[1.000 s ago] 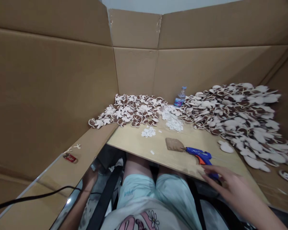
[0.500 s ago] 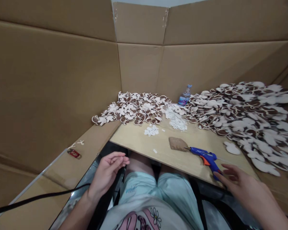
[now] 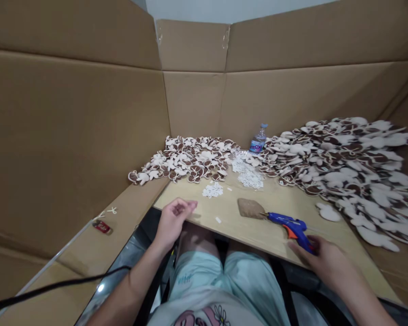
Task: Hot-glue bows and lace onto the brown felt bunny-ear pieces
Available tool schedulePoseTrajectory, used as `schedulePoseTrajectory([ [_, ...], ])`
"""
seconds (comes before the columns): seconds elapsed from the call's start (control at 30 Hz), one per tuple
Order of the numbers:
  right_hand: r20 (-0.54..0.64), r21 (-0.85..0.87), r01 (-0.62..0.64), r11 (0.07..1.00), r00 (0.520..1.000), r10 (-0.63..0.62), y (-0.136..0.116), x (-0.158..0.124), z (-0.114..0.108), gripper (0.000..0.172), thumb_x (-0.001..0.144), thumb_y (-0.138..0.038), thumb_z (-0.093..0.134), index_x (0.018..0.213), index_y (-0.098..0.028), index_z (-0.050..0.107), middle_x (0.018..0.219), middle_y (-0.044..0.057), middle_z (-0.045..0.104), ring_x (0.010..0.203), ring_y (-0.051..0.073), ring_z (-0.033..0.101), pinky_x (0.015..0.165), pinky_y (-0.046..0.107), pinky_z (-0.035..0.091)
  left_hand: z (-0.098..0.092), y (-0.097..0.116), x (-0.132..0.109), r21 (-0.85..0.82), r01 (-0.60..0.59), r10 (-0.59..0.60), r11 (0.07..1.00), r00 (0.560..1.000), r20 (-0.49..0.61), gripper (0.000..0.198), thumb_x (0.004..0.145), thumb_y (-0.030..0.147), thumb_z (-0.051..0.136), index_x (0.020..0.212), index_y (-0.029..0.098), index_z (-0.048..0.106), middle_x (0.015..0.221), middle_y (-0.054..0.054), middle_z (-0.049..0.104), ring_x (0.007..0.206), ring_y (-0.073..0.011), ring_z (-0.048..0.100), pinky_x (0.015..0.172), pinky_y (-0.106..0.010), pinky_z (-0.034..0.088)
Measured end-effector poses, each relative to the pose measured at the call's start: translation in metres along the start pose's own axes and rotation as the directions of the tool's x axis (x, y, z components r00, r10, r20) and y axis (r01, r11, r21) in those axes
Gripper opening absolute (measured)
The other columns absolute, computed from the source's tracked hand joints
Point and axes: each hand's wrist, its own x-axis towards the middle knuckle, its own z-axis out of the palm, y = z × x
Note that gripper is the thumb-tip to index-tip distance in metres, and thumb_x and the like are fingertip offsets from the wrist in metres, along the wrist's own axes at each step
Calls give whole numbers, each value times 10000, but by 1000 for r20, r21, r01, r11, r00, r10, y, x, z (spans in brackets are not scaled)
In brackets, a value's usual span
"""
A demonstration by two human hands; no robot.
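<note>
My right hand (image 3: pixel 321 256) is wrapped around the grip of a blue hot glue gun (image 3: pixel 289 225) with an orange trigger, which lies on a pale wooden board (image 3: pixel 224 231). Its nozzle points at a brown rough-textured pad (image 3: pixel 250 208). My left hand (image 3: pixel 175 218) hovers at the board's near edge, fingers loosely curled, holding nothing. Beyond it lie small white cut pieces (image 3: pixel 212 190). Large heaps of flat white-and-brown cut-out shapes (image 3: pixel 347 167) spread across the far right, with a smaller heap (image 3: pixel 190 160) at the far left.
Cardboard walls (image 3: pixel 71 136) surround the board on three sides. A plastic water bottle (image 3: pixel 258 141) stands between the heaps. A small red packet (image 3: pixel 102 227) lies on the cardboard ledge at left, and a black cable (image 3: pixel 54 286) crosses the lower left.
My left hand has moved up and forward to the board's edge. My right hand's fingers have closed around the glue gun's grip.
</note>
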Motion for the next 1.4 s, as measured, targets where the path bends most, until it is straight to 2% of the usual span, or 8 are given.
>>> schedulePoseTrajectory([
  [0.1, 92, -57, -8, 998, 996, 14, -7, 1, -2, 455, 763, -555, 513, 862, -152, 699, 737, 154, 755, 707, 355, 724, 596, 393, 515, 9, -23, 55, 158, -27, 46, 987, 992, -116, 335, 896, 403, 529, 691, 164, 644, 829, -87, 753, 864, -237, 698, 799, -337, 531],
  [0.2, 98, -89, -19, 996, 995, 28, -10, 2, -3, 396, 781, -466, 482, 889, -158, 706, 737, 143, 758, 703, 347, 725, 595, 384, 506, 17, -35, 104, 303, -48, 88, 952, 989, -121, 138, 790, 295, 671, 809, 158, 668, 921, -90, 726, 915, -251, 669, 803, -336, 513],
  [0.3, 89, -88, -24, 996, 995, 32, -10, 4, -3, 391, 789, -427, 452, 905, -150, 702, 795, 158, 764, 748, 345, 728, 633, 386, 511, 28, -41, 139, 432, -44, 109, 901, 986, -127, 277, 692, 221, 769, 932, 161, 646, 1097, -129, 672, 1065, -288, 613, 914, -374, 459],
  [0.67, -109, 308, -68, 949, 988, 106, -18, 5, -12, 324, 736, -448, 486, 862, -184, 623, 817, 137, 746, 733, 282, 697, 659, 358, 515, 53, -41, 199, 488, 57, 60, 871, 973, -221, 211, 672, 104, 695, 706, 192, 506, 734, -26, 595, 815, -245, 600, 816, -357, 443],
  [0.8, -3, 557, -131, 820, 987, 160, -27, 3, -12, 348, 760, -443, 517, 950, -157, 577, 674, 66, 700, 501, 207, 609, 489, 305, 460, 53, -30, 193, 356, 15, 88, 934, 958, -273, 196, 652, 109, 667, 703, 196, 499, 710, 15, 536, 741, -191, 552, 776, -319, 446],
  [0.97, -74, 760, -82, 645, 975, 211, -42, 2, -15, 365, 645, -345, 682, 949, -154, 618, 747, 46, 709, 584, 174, 597, 505, 259, 449, 69, -8, 146, 68, -61, 78, 996, 955, -287, 258, 696, 320, 686, 806, 216, 476, 799, 8, 558, 767, -172, 579, 728, -284, 486],
  [1.17, 161, 948, -197, 249, 975, 155, -48, -2, -25, 377, 641, -394, 818, 870, -153, 640, 486, -112, 349, 394, 40, 256, 380, 171, 189, 105, 8, 61, -425, 135, -72, 895, 984, 161, 115, 717, 294, 706, 750, 219, 625, 837, -10, 656, 797, -183, 630, 706, -268, 522],
  [1.4, 225, 950, -252, -185, 962, -154, -66, -6, -49, 221, 709, -271, 791, 739, -170, 596, 511, -113, 289, 414, 26, 178, 368, 133, 180, 116, 17, 18, -285, 141, 13, 948, 878, 479, 87, 741, 318, 738, 711, 236, 742, 940, -95, 715, 972, -290, 645, 809, -320, 525],
])
